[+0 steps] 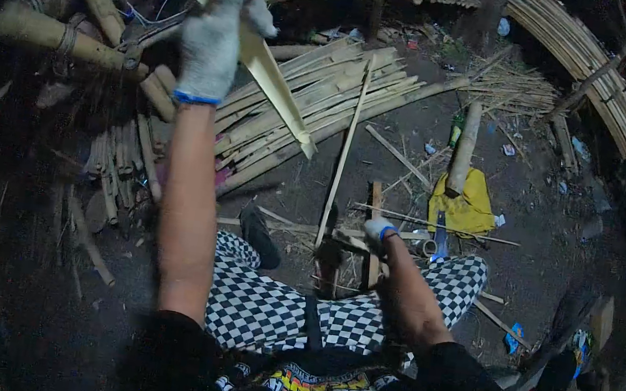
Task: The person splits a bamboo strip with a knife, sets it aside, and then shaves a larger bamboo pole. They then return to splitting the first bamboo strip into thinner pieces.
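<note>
My left hand [214, 46], in a white glove with a blue cuff, is raised at the upper left with its fingers wrapped round a long split bamboo strip [275, 94]. The strip slants from the top edge down to the right. Low at the centre right, my right hand [379, 229], also gloved, is closed near a short upright wooden piece [377, 196]; what exactly its fingers hold is too small to make out. Between my hands a thin bamboo stick [349, 137] lies lengthwise on the ground.
A pile of split bamboo [337, 79] lies ahead. A yellow cloth [468, 205] and a bamboo log [463, 149] are at the right. Thick bamboo poles [71, 37] stick out at the upper left. Long slats [580, 57] curve along the upper right.
</note>
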